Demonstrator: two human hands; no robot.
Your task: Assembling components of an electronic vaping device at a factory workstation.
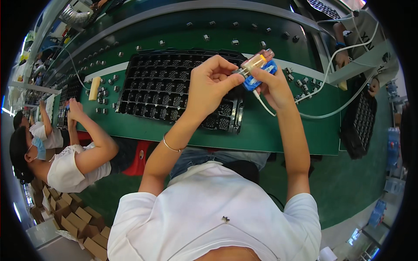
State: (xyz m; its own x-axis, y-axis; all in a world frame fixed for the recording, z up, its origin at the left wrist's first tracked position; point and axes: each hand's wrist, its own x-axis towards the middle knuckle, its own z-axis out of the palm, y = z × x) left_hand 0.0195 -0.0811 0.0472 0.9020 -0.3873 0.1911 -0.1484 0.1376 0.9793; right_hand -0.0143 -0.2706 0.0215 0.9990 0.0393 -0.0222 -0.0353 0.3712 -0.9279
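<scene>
Over the right end of a black compartment tray [159, 82], my two hands meet in front of me. My left hand [208, 85] is closed in a pinch on a small metal part [237, 72], mostly hidden by the fingertips. My right hand [278, 89] is wrapped round a hand-held tool [260, 68] with a blue body, an amber see-through barrel and a pinkish end. From below that hand hangs a white tube [264, 103]. The tool's near end touches or almost touches the metal part; I cannot tell which.
Small metal parts [305, 85] lie right of my hands, more [102, 93] left of the tray beside a cream block [94, 88]. Further parts [235, 42] stand in rows on the green far strip. Another black tray [360, 117] sits far right. Co-workers [72, 161] work at left.
</scene>
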